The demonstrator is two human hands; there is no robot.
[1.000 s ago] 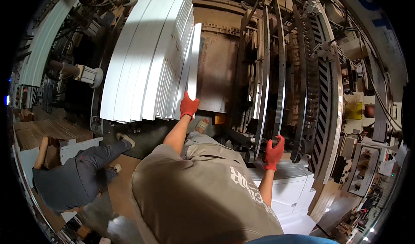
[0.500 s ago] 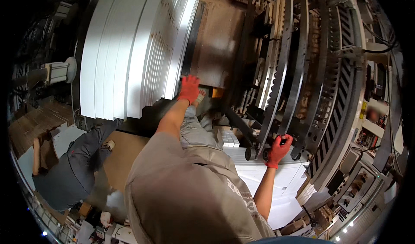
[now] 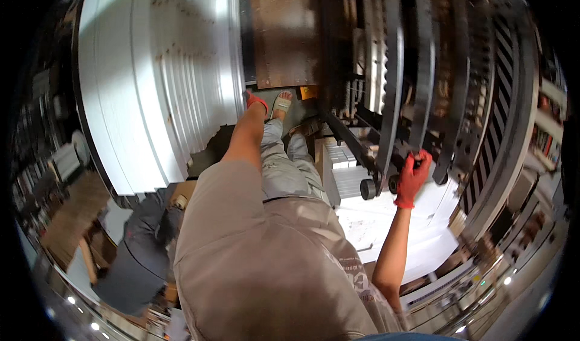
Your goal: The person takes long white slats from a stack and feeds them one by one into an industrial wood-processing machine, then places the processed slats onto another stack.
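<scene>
My left hand [image 3: 256, 102], in a red glove, reaches forward to the near right edge of a stack of white panels [image 3: 133, 87]. It touches or nearly touches the outermost panel; its fingers are foreshortened and mostly hidden. My right hand [image 3: 412, 178], also gloved in red, is closed with curled fingers around the near end of a metal rail [image 3: 424, 69]. That rail is one of several long parallel bars on the machine at the right. Small black wheels [image 3: 368, 188] sit at the bars' near ends, left of this hand.
A brown board [image 3: 286, 32] lies ahead between panels and machine. White flat pieces [image 3: 362, 220] are stacked below the rails. At lower left another person in dark clothing [image 3: 142, 250] bends beside brown sheets. A black-and-white striped strip [image 3: 492, 117] runs along the machine's right side.
The view has shifted, with panels and rails nearer. My left hand, earlier spread in front of the panels' right side, now lies against their edge. My right hand stays at the rail's end.
</scene>
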